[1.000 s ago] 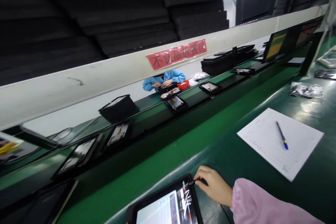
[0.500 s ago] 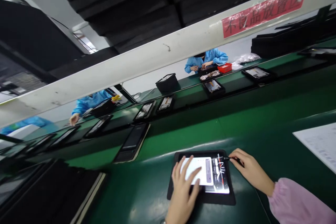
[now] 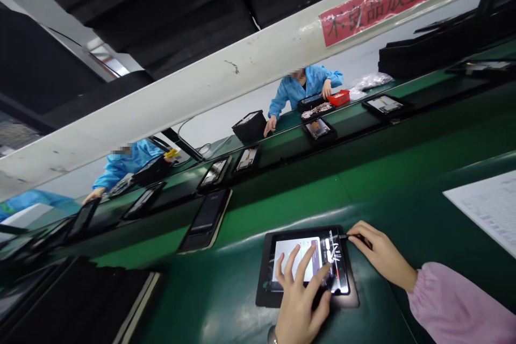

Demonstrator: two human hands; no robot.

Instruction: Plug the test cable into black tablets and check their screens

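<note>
Black flat-edged stack (image 3: 44,306) at near left; then, from where I stand, a glossy, lit rectangular tablet (image 3: 341,275) lies on the smooth green bench (image 3: 226,301), the left hand (image 3: 299,303) spread over its glass, gripping nothing; the right hand (image 3: 382,252) pinches a slim black plug (image 3: 344,236) at its edge, connection seemingly made, what remains impossible to tell; at far right, a flat white sheet (image 3: 489,207)
</note>
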